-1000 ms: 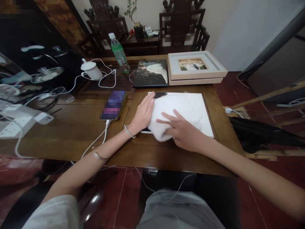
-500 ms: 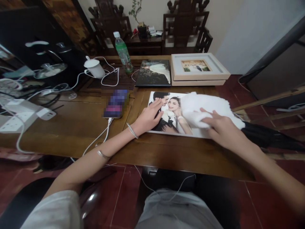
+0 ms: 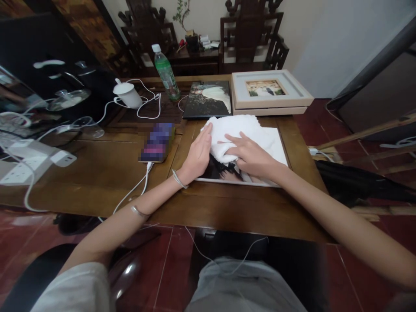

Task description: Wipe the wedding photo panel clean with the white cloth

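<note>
A large photo print [image 3: 276, 149] lies flat on the wooden table [image 3: 97, 173]. A white cloth [image 3: 234, 130] is bunched over its upper left part. My right hand [image 3: 251, 156] presses flat on the cloth, fingers stretched out toward the left. My left hand [image 3: 196, 156] rests open on the print's left edge, fingers extended and touching the cloth.
A phone [image 3: 156, 142] on a white cable lies left of the print. Behind stand a dark photo panel [image 3: 208, 99], a stacked white frame [image 3: 268, 91], a green bottle [image 3: 165, 73] and a white mug [image 3: 128, 94]. Power strips [image 3: 32, 162] and cables crowd the left.
My right hand has swept the cloth from the print's right side back to its upper left, covering the faces. My left hand stayed on the left edge.
</note>
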Motion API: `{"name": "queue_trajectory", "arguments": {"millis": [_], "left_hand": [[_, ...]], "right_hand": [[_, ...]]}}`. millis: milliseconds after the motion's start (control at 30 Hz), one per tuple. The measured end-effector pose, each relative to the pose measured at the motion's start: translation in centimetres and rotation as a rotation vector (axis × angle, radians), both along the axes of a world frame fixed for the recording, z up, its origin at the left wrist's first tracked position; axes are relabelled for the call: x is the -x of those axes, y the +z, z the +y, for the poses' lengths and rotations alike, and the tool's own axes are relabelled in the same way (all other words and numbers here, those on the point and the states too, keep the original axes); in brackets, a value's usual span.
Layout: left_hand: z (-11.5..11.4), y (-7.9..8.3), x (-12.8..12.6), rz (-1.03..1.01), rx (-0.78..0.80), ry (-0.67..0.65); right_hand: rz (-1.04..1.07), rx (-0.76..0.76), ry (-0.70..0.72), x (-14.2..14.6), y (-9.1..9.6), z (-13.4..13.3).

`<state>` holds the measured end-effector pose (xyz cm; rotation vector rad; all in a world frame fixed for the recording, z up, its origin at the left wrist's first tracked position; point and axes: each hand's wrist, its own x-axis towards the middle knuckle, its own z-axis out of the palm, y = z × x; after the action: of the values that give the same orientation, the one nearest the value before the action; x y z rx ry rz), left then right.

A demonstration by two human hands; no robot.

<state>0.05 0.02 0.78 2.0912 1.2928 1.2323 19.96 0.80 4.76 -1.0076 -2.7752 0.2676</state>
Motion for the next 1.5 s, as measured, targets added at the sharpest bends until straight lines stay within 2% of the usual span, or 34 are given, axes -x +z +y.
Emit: {"name": "queue_trajectory", "arguments": {"millis": [100, 167, 367, 467, 567, 700, 800, 900, 1000, 1133, 1233, 1300, 1367, 1500], "left_hand": [[0.0, 0.0, 0.0, 0.069, 0.016, -0.013], [0.0, -0.1, 0.0, 0.129, 0.029, -0.02], [-0.1, -0.3, 0.0, 0.384, 0.098, -0.074], [-0.2, -0.2, -0.1, 0.49, 0.142, -0.099], [-0.4, -0.2, -0.2, 0.52, 0.157, -0.087], [-0.3, -0.1, -0.2, 0.533, 0.173, -0.076], [-0.2, 0.0, -0.1, 0.536, 0.179, -0.084], [-0.2, -0.1, -0.1, 0.531, 0.178, -0.084], [-0.1, -0.2, 0.0, 0.521, 0.165, -0.089], [-0.1, -0.4, 0.1, 0.5, 0.142, -0.094], [-0.2, -0.4, 0.1, 0.495, 0.13, -0.094], [-0.2, -0.4, 0.1, 0.493, 0.125, -0.092], [-0.2, -0.5, 0.1, 0.489, 0.119, -0.091], [-0.1, -0.5, 0.0, 0.502, 0.128, -0.092]], "right_hand": [[-0.014, -0.002, -0.036, -0.4, -0.3, -0.4], [-0.014, -0.025, -0.083, -1.6, -0.8, -0.7], [0.022, -0.146, -0.303, -9.4, -1.9, -0.8], [-0.007, -0.145, -0.362, -12.4, -1.8, -2.2], [-0.016, -0.166, -0.285, -12.9, -1.7, -5.7], [0.011, -0.135, -0.106, -11.2, -1.3, -11.2], [0.008, -0.074, -0.012, -10.3, -0.8, -13.0], [0.018, -0.054, 0.006, -10.2, -0.5, -11.4], [0.034, -0.072, -0.043, -10.7, -0.5, -7.3], [0.015, -0.087, -0.2, -11.0, -0.6, -0.9], [-0.01, -0.096, -0.293, -11.0, -0.8, 2.1], [-0.008, -0.108, -0.303, -10.9, -1.0, 2.5], [0.01, -0.123, -0.297, -10.9, -1.3, 1.5], [0.056, -0.137, -0.208, -10.9, -1.8, -3.6]]}}
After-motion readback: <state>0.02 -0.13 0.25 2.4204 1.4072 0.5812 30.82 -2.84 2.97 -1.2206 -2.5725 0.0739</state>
